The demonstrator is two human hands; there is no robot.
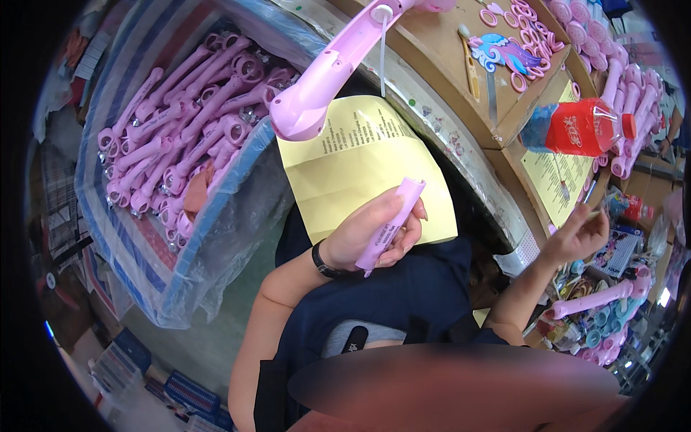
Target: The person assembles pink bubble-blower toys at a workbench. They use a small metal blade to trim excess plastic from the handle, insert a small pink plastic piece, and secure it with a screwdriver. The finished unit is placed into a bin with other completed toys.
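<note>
My left hand (374, 234), a dark band on its wrist, is closed round a pink plastic tube-shaped handle (392, 223) with small dark print along its side. The handle slants upward over a creased yellow printed sheet (360, 165) on my lap. Out to the right, my right hand (578, 236) is raised near the cardboard tray's edge with thumb and fingertips together. Whatever its fingertips hold, if anything, is too small to make out. A larger pink plastic arm-shaped piece (327, 79) reaches down from the top, its rounded end over the sheet.
To the left stands a striped bag (137, 270) full of pink plastic handles (180, 122). A cardboard tray (432, 50) holds pink rings (529, 29), a winged unicorn cutout (504, 54) and a brush (471, 68). A red-labelled bottle (576, 127) lies nearby.
</note>
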